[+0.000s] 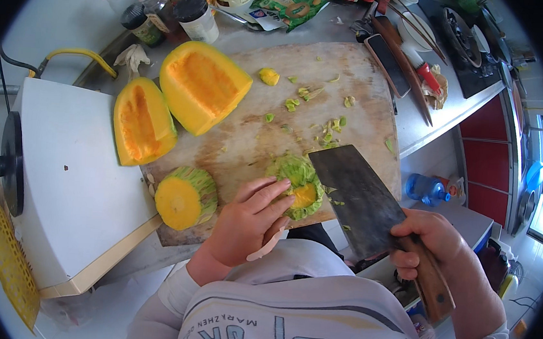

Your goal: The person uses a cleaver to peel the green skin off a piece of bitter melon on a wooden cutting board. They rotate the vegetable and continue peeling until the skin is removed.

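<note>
My right hand (426, 253) is closed around the wooden handle of a Chinese cleaver (356, 196). Bits of green peel cling to its broad dark blade, which lies just right of a green-skinned squash piece (304, 196). The fingers of my left hand (253, 216) rest on that piece, whose cut face shows orange flesh. A round squash chunk (179, 205) with striped green rind is to the left on the wooden cutting board (240, 142). Beyond it are two hollowed yellow-orange squash pieces, a larger one (206, 86) and a smaller one (142, 126). Peel scraps (328, 131) are scattered over the board.
A white box-like appliance (77, 176) borders the board's left side. Bottles and jars (195, 17) and a green packet (290, 6) line the back. At the right are a phone (387, 65), a long wooden stick (403, 69), a red-handled brush (427, 76) and a bowl with chopsticks (416, 32).
</note>
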Motion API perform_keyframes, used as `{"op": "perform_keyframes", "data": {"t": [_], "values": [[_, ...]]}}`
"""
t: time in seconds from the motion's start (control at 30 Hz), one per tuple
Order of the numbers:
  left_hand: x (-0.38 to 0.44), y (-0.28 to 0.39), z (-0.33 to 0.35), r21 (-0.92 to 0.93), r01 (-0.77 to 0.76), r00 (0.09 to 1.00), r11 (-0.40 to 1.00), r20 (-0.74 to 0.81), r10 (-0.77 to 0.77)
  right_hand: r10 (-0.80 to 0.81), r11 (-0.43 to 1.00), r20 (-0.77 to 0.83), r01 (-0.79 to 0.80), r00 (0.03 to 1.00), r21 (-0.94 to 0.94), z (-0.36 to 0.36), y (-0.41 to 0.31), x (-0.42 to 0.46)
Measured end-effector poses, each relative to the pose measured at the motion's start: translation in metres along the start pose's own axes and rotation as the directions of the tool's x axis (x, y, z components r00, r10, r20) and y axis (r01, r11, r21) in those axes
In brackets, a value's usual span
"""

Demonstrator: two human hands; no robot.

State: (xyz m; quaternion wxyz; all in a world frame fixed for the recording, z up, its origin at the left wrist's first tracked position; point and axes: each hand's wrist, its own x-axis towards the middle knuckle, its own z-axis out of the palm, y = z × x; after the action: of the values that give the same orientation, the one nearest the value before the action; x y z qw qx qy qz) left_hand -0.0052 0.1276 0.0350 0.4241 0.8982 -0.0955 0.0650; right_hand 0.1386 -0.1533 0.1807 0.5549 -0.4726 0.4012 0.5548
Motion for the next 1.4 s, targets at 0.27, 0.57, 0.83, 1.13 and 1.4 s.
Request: {"op": "perform_keyframes", "data": {"t": [0.27, 0.57, 0.83, 1.13, 1.4], "values": [[0.000, 0.001, 0.000, -0.018, 0.015, 1.000, 1.000, 0.000, -0.015, 0.049, 0.996, 0.115, -0.058, 0.992, 0.071, -0.009, 0.001, 0.018], [0.001, 0.003, -0.004, -0.001, 0.033, 0.999, 0.999, 0.044, -0.033, 0.042, 0.974, 0.281, -0.102, 0.959, 0.201, 0.000, 0.015, 0.053], [0.003, 0.005, -0.002, 0.059, -0.007, 0.997, 0.998, 0.071, 0.002, -0.079, 0.909, 0.353, -0.078, 0.932, 0.410, -0.013, 0.052, 0.070], [-0.003, 0.005, -0.004, 0.125, -0.031, 0.998, 0.992, 0.058, 0.024, -0.377, 0.913, 0.268, 0.308, 0.886, 0.266, -0.009, 0.058, 0.076], [-0.001, 0.005, -0.005, 0.109, -0.034, 0.999, 0.993, 0.044, 0.029, -0.591, 0.804, 0.009, 0.590, 0.806, -0.078, -0.035, 0.075, 0.074]]}}
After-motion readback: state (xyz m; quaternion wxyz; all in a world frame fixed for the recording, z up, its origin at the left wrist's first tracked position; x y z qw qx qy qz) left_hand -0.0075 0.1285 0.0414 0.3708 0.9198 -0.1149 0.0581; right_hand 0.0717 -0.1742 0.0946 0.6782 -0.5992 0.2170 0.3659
